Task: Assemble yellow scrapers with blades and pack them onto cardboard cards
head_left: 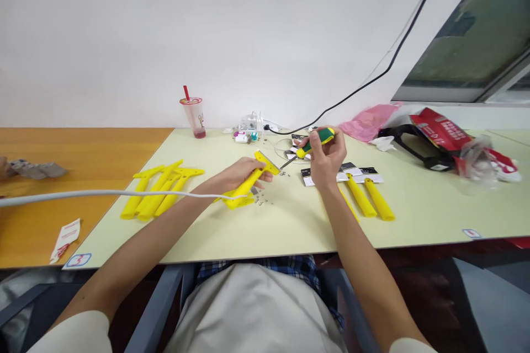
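A long, pale green desk [285, 240] is seen in front of a white wall [124, 38]. On its left, an orange-brown wooden desk [95, 171] is joined to it. Near the back on the right, a red and black bundle [441, 132] has been put down, and a crumpled pink plastic bag [368, 121] is found beside it. On the left of the green desk, a small pile of yellow, T-shaped plastic scrapers [154, 194] is laid out. On the right, more yellow plastic handles [360, 196] are seen, with black and white cards [375, 175] at their tops. A clear plastic cup with a red straw [194, 117] is stood by the wall. One yellow plastic scraper with a wide head [248, 181] is held up over the middle of the green desk, gripped by the left hand [242, 174]. A green and yellow screwdriver [307, 149] is held in the right hand [328, 157]. Its tip is pointed at the scraper's head, but whether they touch cannot be told. Tiny silver screws [260, 200] are scattered below.
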Demonstrator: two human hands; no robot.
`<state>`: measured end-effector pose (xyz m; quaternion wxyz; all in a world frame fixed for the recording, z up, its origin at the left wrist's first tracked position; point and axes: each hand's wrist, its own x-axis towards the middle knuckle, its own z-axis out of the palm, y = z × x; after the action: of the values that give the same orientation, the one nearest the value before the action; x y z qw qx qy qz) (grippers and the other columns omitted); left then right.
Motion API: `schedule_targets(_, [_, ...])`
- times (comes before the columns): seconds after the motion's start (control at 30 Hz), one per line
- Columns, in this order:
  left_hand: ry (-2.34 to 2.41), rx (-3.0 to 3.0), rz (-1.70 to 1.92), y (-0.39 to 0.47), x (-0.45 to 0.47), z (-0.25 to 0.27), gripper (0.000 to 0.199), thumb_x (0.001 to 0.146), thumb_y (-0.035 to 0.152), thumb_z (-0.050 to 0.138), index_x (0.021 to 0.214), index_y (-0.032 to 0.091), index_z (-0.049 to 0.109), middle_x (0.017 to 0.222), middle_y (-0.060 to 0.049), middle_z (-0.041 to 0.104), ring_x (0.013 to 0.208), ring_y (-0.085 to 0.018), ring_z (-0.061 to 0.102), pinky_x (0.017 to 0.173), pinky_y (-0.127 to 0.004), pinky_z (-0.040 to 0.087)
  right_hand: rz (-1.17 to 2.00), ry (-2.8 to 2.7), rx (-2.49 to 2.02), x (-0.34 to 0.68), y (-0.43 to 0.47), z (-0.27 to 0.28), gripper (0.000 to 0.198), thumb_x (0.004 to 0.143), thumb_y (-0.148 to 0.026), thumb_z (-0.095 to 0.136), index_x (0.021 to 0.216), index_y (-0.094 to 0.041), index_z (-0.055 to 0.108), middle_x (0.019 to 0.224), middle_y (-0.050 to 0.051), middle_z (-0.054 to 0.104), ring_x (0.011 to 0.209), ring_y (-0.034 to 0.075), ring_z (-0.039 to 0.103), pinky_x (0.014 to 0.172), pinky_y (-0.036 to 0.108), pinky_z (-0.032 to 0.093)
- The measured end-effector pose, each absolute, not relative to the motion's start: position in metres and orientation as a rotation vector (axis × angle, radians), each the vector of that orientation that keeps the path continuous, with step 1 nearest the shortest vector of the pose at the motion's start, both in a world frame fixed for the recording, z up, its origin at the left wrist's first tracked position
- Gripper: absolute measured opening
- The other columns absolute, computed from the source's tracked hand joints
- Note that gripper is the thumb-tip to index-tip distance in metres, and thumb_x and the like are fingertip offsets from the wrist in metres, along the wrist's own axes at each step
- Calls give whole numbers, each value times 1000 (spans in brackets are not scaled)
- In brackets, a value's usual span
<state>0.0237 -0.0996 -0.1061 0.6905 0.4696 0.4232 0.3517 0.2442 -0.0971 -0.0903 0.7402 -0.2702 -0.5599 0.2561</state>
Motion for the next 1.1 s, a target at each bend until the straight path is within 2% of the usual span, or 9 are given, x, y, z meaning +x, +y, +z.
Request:
schedule_targets(0.13, [884, 1132, 636, -104, 34, -121, 21, 89, 34, 83, 89, 13, 76, 101, -24, 83, 94, -33, 82, 60, -33, 66, 458, -1172, -614, 250, -92, -89, 41, 100, -64, 68, 111, -32, 46, 103, 1, 55, 83, 19, 71, 87, 47, 70])
schedule_targets(0.27, [871, 1134, 587, -113, 38, -123, 23, 85, 36, 86, 87, 16, 75, 100, -22, 83, 91, -33, 82, 60, -35, 66, 428, -1237, -671, 244, -99, -87, 44, 99, -69, 66, 113, -32, 45, 107, 3, 57, 92, 23, 72, 85, 45, 68])
schedule_targets(0.47, [900, 1156, 583, -121, 43, -118, 22, 92, 36, 81, 93, 15, 75, 90, -19, 82, 85, -32, 83, 60, -35, 66, 486, -1326, -716, 231, -106, -91, 50, 98, -72, 68, 116, -32, 44, 109, 5, 58, 98, 25, 73, 87, 45, 69])
schedule_targets(0.67, [836, 1134, 566, -123, 41, -118, 25, 92, 36, 81, 101, 13, 75, 103, -22, 83, 89, -31, 83, 60, -34, 67, 528, -1361, -717, 228, -105, -99, 51, 99, -75, 66, 116, -32, 44, 114, 4, 59, 99, 23, 75, 94, 44, 69])
schedule_targets(0.93, [835, 1108, 561, -125, 39, -116, 21, 99, 31, 72, 103, 11, 75, 109, -23, 83, 89, -27, 83, 62, -30, 66, 540, -1320, -513, 225, -99, -102, 43, 96, -57, 82, 111, -31, 51, 103, -2, 60, 77, 15, 71, 90, 41, 71])
schedule_targets(1.1, [855, 1077, 580, -128, 39, -108, 18, 104, 23, 62, 102, 10, 74, 107, -21, 83, 85, -23, 81, 60, -27, 65, 534, -1232, -446, 225, -91, -104, 39, 95, -49, 86, 108, -30, 55, 98, -4, 62, 75, 15, 73, 90, 43, 72])
